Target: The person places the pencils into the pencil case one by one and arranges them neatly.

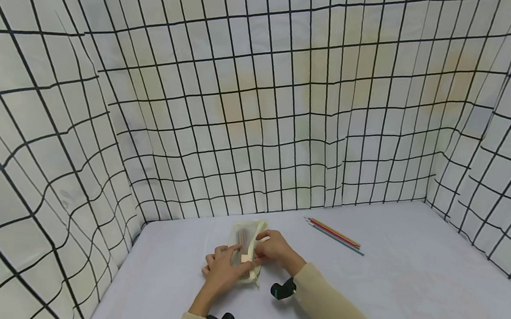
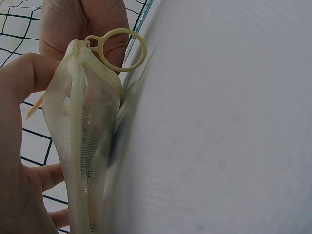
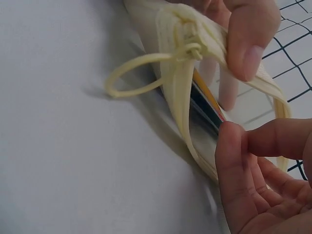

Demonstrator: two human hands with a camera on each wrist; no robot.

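Note:
A pale yellow mesh zip pouch [image 1: 254, 230] lies on the table, with several colored pencils [image 1: 242, 237] showing through its mesh. My left hand [image 1: 223, 269] grips the pouch, its thumb at the zipped edge and fingers along the side. The mouth gapes in the right wrist view, where the left thumb [image 3: 246, 61] holds one edge back. There my right hand [image 3: 263, 180] has thumb and finger together inside the opening, pinching the ends of dark and orange pencils [image 3: 207, 95]. A ring-shaped zipper pull [image 2: 141, 51] hangs from the pouch's end.
Several more colored pencils [image 1: 335, 236] lie side by side on the white table [image 1: 409, 274], to the right of the pouch. White curtains with a black grid [image 1: 260, 104] close off the back and sides. A black wrist camera [image 1: 282, 288] hangs under the right sleeve.

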